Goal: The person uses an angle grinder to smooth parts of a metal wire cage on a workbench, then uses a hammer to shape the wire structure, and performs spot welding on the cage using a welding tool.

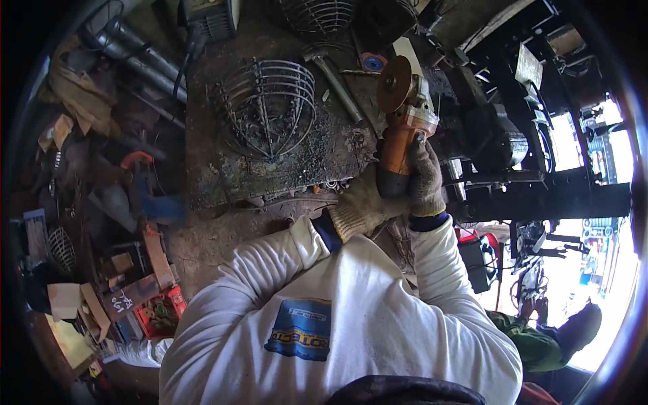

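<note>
An orange angle grinder [398, 148] with a brown disc [394, 84] is held up in both my hands, over the right side of the workbench [202, 135]. My right hand [426, 177], in a knit glove, is closed along the right side of its body, thumb near the metal head. From the left, my left hand [364, 201], also gloved, grips the dark rear end; some of its fingers are hidden behind the tool. To the left on the bench sits a cage-like frame of bent metal rods [266, 108], apart from the disc.
A hammer [337, 84] lies between the rod frame and the grinder. Another rod frame [317, 15] stands at the far edge. Dark metal racking [540, 202] fills the right side. At left are a red crate [160, 312] and clutter. Another person [540, 344] is at lower right.
</note>
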Available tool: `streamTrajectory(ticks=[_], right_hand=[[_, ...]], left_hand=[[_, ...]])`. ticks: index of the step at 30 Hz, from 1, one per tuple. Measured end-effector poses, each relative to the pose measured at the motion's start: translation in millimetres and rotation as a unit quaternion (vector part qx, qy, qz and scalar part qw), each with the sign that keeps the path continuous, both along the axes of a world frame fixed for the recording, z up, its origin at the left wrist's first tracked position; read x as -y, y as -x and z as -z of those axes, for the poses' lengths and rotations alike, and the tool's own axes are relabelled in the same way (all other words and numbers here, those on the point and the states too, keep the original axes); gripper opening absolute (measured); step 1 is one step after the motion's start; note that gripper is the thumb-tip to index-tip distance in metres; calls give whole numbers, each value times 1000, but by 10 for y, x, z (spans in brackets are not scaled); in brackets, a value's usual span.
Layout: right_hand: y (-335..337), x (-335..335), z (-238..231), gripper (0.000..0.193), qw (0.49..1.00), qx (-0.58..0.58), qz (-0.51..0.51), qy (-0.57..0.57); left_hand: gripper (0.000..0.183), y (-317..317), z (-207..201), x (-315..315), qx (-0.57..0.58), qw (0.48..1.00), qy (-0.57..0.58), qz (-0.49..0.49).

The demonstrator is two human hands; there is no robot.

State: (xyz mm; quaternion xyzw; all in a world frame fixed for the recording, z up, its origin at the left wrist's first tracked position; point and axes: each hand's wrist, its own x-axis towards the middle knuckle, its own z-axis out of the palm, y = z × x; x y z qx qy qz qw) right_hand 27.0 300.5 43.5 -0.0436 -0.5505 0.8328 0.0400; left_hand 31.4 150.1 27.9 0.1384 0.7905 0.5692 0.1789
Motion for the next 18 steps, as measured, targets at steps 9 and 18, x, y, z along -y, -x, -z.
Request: streamTrajectory(ticks=[9, 18], right_hand=[[154, -139, -144, 59, 993, 60, 27, -103], [325, -644, 33, 73, 976, 114, -185, 25]], left_hand=[[67, 156, 155, -324, 95, 971, -198, 94], [54, 122, 197, -396, 28, 956, -283, 73]])
